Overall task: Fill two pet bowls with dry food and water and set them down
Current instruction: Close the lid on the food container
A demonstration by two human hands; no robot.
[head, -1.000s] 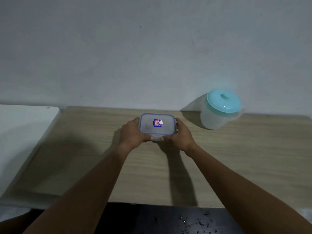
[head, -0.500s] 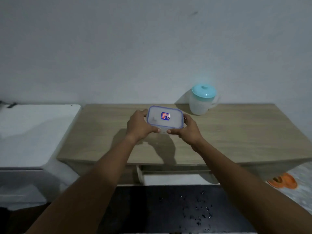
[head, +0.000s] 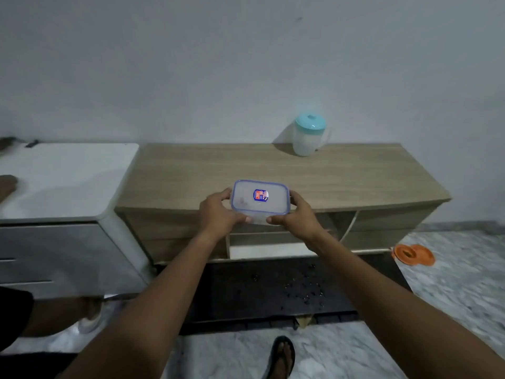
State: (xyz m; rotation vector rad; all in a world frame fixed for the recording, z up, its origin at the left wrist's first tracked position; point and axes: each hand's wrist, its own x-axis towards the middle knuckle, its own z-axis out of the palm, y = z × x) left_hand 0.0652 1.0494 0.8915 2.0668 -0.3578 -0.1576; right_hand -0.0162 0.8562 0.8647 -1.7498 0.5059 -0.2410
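A clear rectangular food container (head: 261, 197) with a blue-rimmed lid and a small sticker is held in the air in front of the wooden cabinet (head: 355, 181). My left hand (head: 218, 214) grips its left end and my right hand (head: 296, 214) grips its right end. A translucent water jug (head: 308, 135) with a teal lid stands at the back of the cabinet top, against the wall. An orange double pet bowl (head: 412, 254) lies on the floor at the right, beside the cabinet.
A white and grey cabinet (head: 62, 187) stands to the left. A black mat (head: 273, 291) with scattered specks lies on the marble floor below the wooden cabinet. Another person's hand (head: 6, 184) and leg (head: 54, 315) show at the left. My sandalled foot (head: 281, 356) is near the bottom.
I have stepped back from the cabinet, lifting the container off its top and carrying it toward me. More of the floor, the mat and the orange bowl have come into view.
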